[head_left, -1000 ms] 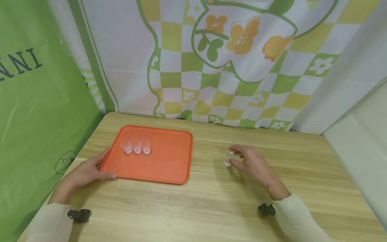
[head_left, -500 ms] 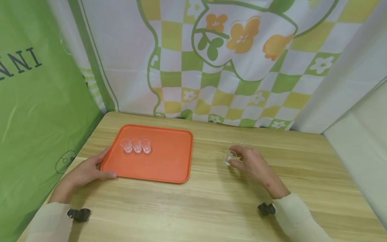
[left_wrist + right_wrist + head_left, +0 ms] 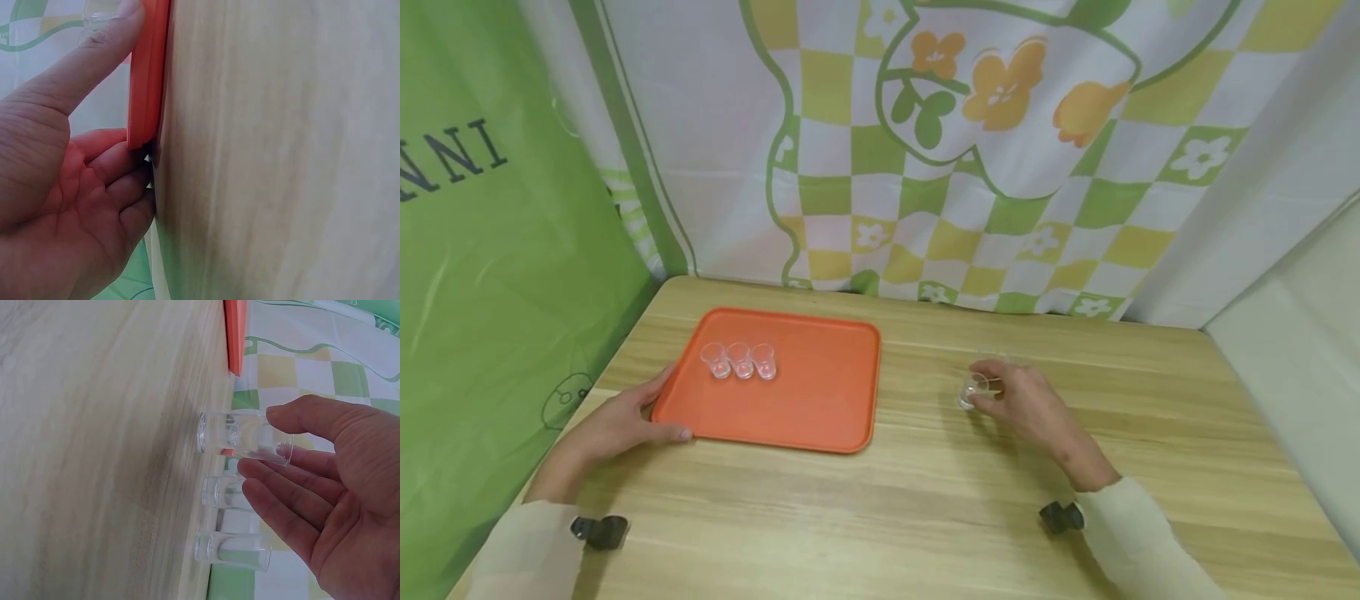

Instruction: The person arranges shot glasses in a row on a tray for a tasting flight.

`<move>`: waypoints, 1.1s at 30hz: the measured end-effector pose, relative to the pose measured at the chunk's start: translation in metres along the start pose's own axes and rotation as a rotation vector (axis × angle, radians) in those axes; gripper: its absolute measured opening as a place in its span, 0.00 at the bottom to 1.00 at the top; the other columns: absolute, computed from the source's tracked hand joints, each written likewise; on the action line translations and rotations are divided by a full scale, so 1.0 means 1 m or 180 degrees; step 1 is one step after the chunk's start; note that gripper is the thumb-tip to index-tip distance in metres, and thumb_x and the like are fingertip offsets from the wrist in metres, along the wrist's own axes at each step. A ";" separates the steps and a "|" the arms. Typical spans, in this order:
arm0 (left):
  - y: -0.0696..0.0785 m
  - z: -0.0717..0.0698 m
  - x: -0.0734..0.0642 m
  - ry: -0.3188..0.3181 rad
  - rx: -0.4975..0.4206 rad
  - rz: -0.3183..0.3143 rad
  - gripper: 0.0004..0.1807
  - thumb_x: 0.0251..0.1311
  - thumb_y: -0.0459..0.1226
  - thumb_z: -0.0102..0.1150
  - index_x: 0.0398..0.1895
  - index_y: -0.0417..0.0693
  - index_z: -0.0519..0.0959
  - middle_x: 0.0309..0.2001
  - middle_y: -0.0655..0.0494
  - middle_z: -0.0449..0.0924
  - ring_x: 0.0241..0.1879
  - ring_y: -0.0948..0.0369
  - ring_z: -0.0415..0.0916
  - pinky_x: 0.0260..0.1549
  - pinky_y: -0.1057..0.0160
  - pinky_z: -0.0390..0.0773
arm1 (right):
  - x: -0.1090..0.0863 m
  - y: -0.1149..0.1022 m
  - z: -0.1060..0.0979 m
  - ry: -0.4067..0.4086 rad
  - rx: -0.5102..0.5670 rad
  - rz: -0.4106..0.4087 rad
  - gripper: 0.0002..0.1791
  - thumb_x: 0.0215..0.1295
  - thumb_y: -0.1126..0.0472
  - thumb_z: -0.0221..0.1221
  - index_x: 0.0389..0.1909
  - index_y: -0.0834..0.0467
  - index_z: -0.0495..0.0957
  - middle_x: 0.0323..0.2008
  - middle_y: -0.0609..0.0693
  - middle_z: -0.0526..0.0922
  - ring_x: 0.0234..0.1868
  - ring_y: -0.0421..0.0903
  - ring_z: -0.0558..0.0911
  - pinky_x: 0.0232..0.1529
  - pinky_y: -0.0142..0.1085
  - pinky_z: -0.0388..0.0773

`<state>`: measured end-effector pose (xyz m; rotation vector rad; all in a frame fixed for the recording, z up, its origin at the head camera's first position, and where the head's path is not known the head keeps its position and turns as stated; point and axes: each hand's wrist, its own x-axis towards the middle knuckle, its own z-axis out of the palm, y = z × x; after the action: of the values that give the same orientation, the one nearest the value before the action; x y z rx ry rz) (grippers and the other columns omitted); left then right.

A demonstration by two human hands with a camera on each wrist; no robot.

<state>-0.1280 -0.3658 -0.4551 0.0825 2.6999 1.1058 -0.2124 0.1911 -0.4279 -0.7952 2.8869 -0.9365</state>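
My left hand (image 3: pixel 617 425) holds the near left corner of an orange tray (image 3: pixel 820 400), thumb along its front rim and fingers at its left side. Three clear shot glasses (image 3: pixel 742 362) stand in a row toward the tray's back left. To the right of the tray, my right hand (image 3: pixel 1030 408) pinches another clear shot glass (image 3: pixel 240 434) near its rim between thumb and fingers. That glass is upright, at or just over the table; I cannot tell whether its base touches. Beyond the right hand stand a second glass (image 3: pixel 219 492) and a third glass (image 3: pixel 234 550), mostly hidden in the head view.
The wooden table (image 3: pixel 850 517) carries the tray and glasses. A patterned curtain (image 3: pixel 925 208) hangs along its back edge, and a green cloth (image 3: pixel 490 292) borders the left side. Each wrist wears a black camera mount (image 3: pixel 601 532).
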 end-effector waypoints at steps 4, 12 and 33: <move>0.001 -0.001 0.000 -0.0001 -0.0019 0.0024 0.63 0.56 0.51 0.76 0.84 0.47 0.42 0.75 0.24 0.54 0.71 0.28 0.54 0.62 0.25 0.57 | 0.000 -0.001 0.000 -0.0005 0.0028 0.0032 0.24 0.64 0.64 0.71 0.58 0.68 0.79 0.51 0.63 0.86 0.47 0.57 0.87 0.45 0.46 0.86; 0.000 0.000 0.000 0.0015 -0.0016 0.0069 0.63 0.56 0.51 0.77 0.84 0.44 0.43 0.74 0.24 0.56 0.71 0.29 0.56 0.63 0.26 0.58 | 0.001 -0.006 0.001 -0.0053 0.0061 0.0008 0.24 0.65 0.63 0.70 0.60 0.66 0.80 0.53 0.62 0.85 0.50 0.57 0.87 0.46 0.48 0.86; 0.002 0.000 -0.001 0.0018 0.0028 0.0030 0.63 0.56 0.51 0.76 0.84 0.45 0.44 0.75 0.24 0.54 0.71 0.28 0.53 0.62 0.25 0.57 | 0.044 -0.057 0.022 -0.0257 0.0241 -0.0205 0.24 0.69 0.60 0.68 0.62 0.65 0.79 0.56 0.58 0.85 0.53 0.54 0.86 0.50 0.47 0.84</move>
<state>-0.1275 -0.3646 -0.4531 0.0936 2.7123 1.0983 -0.2205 0.1192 -0.4083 -0.9029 2.7552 -0.9887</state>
